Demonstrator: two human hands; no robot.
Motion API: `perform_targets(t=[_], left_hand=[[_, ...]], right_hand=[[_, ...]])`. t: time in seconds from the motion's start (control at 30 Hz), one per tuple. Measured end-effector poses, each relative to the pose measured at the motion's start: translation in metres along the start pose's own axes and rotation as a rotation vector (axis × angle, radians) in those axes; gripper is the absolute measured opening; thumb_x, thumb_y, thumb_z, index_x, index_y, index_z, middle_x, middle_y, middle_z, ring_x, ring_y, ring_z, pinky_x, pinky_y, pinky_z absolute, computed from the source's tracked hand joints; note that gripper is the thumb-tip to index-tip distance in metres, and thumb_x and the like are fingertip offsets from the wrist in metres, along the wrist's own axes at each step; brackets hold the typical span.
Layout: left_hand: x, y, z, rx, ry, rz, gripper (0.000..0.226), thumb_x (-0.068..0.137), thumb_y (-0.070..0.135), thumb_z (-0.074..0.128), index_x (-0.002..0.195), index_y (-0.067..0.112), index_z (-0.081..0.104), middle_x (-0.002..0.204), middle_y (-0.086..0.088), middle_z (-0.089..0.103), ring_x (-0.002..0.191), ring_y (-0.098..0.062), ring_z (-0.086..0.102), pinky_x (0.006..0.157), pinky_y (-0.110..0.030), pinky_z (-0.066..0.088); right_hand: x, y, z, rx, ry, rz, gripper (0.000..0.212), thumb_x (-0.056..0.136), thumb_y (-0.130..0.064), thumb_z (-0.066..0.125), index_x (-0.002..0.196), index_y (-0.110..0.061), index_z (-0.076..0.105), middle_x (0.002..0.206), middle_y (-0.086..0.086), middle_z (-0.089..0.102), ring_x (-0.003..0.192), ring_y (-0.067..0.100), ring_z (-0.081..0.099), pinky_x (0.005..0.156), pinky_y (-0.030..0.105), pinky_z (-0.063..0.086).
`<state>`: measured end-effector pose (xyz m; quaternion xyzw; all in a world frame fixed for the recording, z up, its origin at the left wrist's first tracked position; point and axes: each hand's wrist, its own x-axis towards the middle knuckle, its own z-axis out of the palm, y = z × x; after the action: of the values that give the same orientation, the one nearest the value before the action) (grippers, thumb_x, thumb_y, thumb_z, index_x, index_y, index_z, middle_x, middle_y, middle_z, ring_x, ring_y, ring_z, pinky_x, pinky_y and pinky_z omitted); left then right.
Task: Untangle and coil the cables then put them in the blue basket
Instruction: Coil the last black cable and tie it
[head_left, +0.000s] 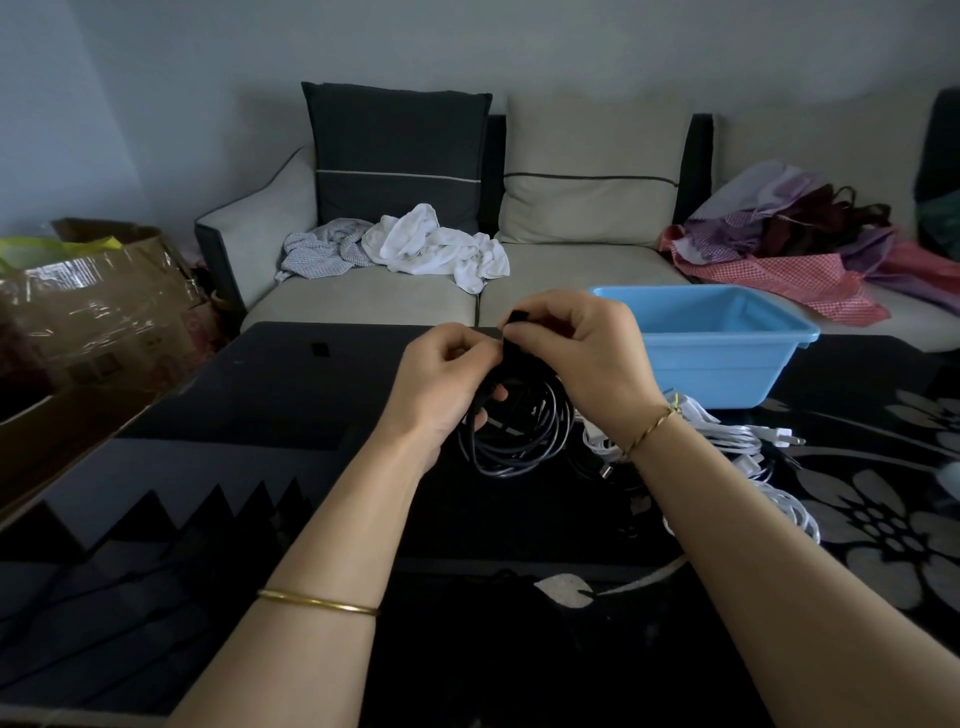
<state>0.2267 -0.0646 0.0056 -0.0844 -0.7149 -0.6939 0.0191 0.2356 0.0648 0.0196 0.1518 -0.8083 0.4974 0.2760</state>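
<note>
Desk (249, 395): dark and glossy.

Left hand (447, 379): grip curled round the upper left side of the black cable coil (514, 441), which hangs from both hands. Whether its lowest loop touches the desk cannot be told.

Right hand (582, 353): grip pinches a black end or strap at the coil's top.

Assessment: the cable looks light, limp and springy. The loops would likely spill unless held at the bunched top.

White cables (727, 441) lie uncoiled just beside the right wrist. The blue basket (727, 374) stands beyond them, with no cable visible inside.
</note>
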Motion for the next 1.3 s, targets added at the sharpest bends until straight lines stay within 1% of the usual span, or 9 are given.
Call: perform_targets(t=[0.1,0.37,0.53,0.67,0.87,0.9,1.03,1.17,1.3], left_hand=[[0.000,0.000,0.001,-0.013,0.013,0.041,0.010,0.090,0.012,0.056,0.088,0.003,0.061,0.064,-0.004,0.061,0.050,-0.004,0.058,0.042,-0.021,0.039],[0.001,-0.005,0.002,-0.060,0.059,0.117,0.012,0.088,0.001,0.054,0.076,0.003,0.055,0.068,-0.011,0.058,0.053,-0.017,0.058,0.035,-0.020,0.033],[0.001,-0.006,0.001,-0.061,0.074,0.152,0.019,0.087,-0.002,0.052,0.070,0.006,0.050,0.068,-0.015,0.055,0.055,-0.023,0.057,0.036,-0.020,0.031],[0.000,-0.006,0.002,-0.035,0.071,0.173,0.019,0.086,-0.003,0.052,0.069,0.006,0.049,0.067,-0.018,0.054,0.052,-0.022,0.055,0.036,-0.020,0.031],[0.000,-0.006,0.004,-0.129,0.047,0.158,0.013,0.081,0.003,0.053,0.070,0.007,0.048,0.058,-0.010,0.052,0.052,-0.021,0.053,0.036,-0.020,0.030],[-0.001,-0.006,0.005,-0.118,0.030,0.156,0.008,0.075,0.008,0.055,0.073,0.007,0.047,0.059,-0.010,0.053,0.053,-0.020,0.053,0.036,-0.022,0.031],[-0.001,-0.007,0.007,0.043,-0.009,0.216,0.032,0.059,0.014,0.059,0.087,0.019,0.043,0.087,-0.010,0.054,0.070,-0.021,0.054,0.051,-0.025,0.039],[-0.002,-0.007,0.008,0.110,-0.021,0.238,0.039,0.057,0.014,0.061,0.087,0.024,0.039,0.091,-0.004,0.050,0.067,-0.016,0.047,0.056,-0.026,0.039],[-0.003,-0.007,0.011,0.161,-0.007,0.302,0.043,0.069,-0.002,0.067,0.094,0.017,0.037,0.084,-0.001,0.047,0.065,-0.008,0.046,0.057,-0.020,0.043]], right_hand=[[0.006,-0.002,0.002,0.109,0.004,0.061,0.014,0.080,-0.008,0.069,0.074,-0.020,0.069,0.066,-0.012,0.064,0.061,-0.004,0.057,0.064,0.014,0.047],[0.012,0.006,0.007,0.107,-0.028,0.145,0.020,0.079,-0.012,0.072,0.068,-0.026,0.064,0.065,-0.008,0.062,0.062,0.005,0.057,0.068,0.027,0.050],[0.014,0.005,0.008,0.068,-0.044,0.161,0.023,0.078,-0.014,0.073,0.063,-0.027,0.062,0.055,-0.014,0.058,0.053,-0.001,0.052,0.061,0.021,0.044],[0.013,0.004,0.009,0.047,-0.058,0.196,0.020,0.078,-0.014,0.074,0.065,-0.024,0.062,0.060,-0.009,0.059,0.056,0.004,0.053,0.062,0.022,0.044],[0.016,0.000,0.010,-0.057,-0.044,0.171,0.028,0.077,-0.016,0.074,0.060,-0.027,0.055,0.059,-0.013,0.055,0.054,0.000,0.049,0.057,0.016,0.040],[0.016,0.000,0.009,-0.073,-0.041,0.169,0.029,0.077,-0.016,0.074,0.060,-0.028,0.054,0.059,-0.013,0.054,0.055,0.000,0.048,0.057,0.015,0.038],[0.015,0.005,0.006,-0.075,-0.042,0.188,0.029,0.077,-0.016,0.075,0.059,-0.027,0.054,0.059,-0.012,0.053,0.054,0.000,0.046,0.056,0.015,0.037],[0.013,0.004,0.003,0.002,-0.106,0.216,0.019,0.078,-0.008,0.072,0.068,-0.020,0.061,0.065,-0.002,0.060,0.058,0.006,0.052,0.058,0.018,0.044],[0.012,0.006,0.000,0.042,-0.137,0.239,0.022,0.080,-0.004,0.068,0.094,-0.018,0.060,0.079,0.016,0.064,0.064,0.015,0.055,0.061,0.027,0.046]])
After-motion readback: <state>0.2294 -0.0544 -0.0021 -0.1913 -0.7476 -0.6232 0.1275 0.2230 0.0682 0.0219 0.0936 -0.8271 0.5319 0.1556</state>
